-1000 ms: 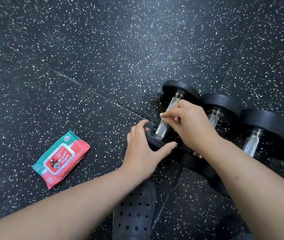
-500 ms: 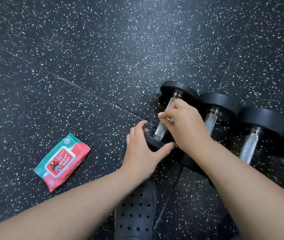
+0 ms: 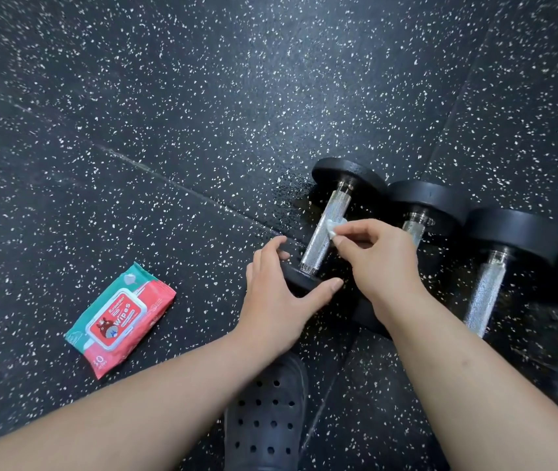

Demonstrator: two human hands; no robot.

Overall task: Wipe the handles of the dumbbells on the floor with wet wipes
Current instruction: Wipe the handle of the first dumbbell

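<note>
My black clog (image 3: 267,413) stands nearest on the speckled floor (image 3: 168,113). The wipes pack (image 3: 119,321) lies flat to its left. My left hand (image 3: 277,294) grips the near head of the leftmost dumbbell (image 3: 349,175), fingers and thumb curled round it. My right hand (image 3: 379,260) pinches a wet wipe (image 3: 333,227) against that dumbbell's knurled handle (image 3: 320,243). More dumbbells (image 3: 508,229) lie alongside, to the right.

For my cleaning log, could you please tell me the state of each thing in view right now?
Leftmost dumbbell: lying on floor, near plate gripped by left hand.
Wet wipe: bunched, pinched in right hand, against that dumbbell's handle.
Other dumbbells: lying alongside, untouched.
Wipes pack: flat on floor, lid closed.
</note>
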